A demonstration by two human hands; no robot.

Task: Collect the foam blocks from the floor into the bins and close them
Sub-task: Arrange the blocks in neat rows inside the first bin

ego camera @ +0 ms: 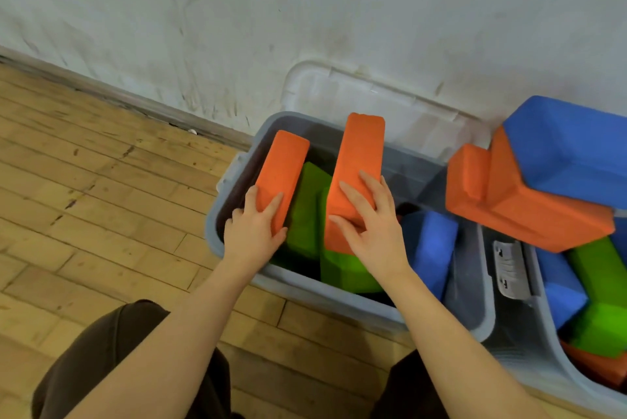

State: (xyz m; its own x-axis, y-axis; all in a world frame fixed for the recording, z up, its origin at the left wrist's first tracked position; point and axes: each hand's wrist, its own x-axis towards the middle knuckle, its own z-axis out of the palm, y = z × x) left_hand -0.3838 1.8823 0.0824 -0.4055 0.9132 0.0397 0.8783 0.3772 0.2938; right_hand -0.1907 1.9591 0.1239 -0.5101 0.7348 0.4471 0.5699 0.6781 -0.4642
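Left hand (252, 232) grasping a short orange block (281, 171) and right hand (369, 225) grasping a longer orange block (356, 167), both over the grey bin (339, 300)

Both bare forearms reach forward and down from bottom of frame. Left hand (255, 228) fingers curled, thumb on the outer side, gripping an orange block (283, 178). Right hand (371, 227) fingers spread, curled over a second orange block (358, 174); thumb seems tucked under, partly hidden. Dark-trousered knees below.
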